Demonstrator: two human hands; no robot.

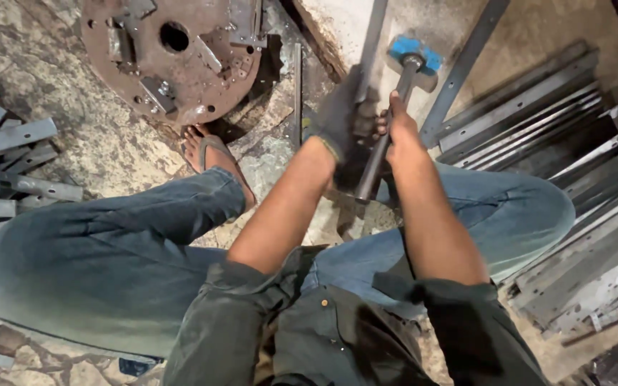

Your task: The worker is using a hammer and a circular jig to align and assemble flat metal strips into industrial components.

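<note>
My left hand [342, 114], in a dark glove, grips a long flat steel bar [373, 36] that runs up out of the frame. My right hand [399, 129], bare, is closed around the metal handle of a hammer [410, 61] with a blue head, raised just right of the bar. The two hands sit close together, almost touching, above my bent knees in blue jeans. The lower end of the bar is hidden behind the glove and the hammer handle.
A rusty round steel plate [173, 53] with holes lies on the stone floor at top left, near my sandalled foot [212, 154]. Cut flat steel strips [8, 157] are heaped at left. Long steel strips [581, 186] are stacked at right. Another bar [466, 64] leans diagonally beside the hammer.
</note>
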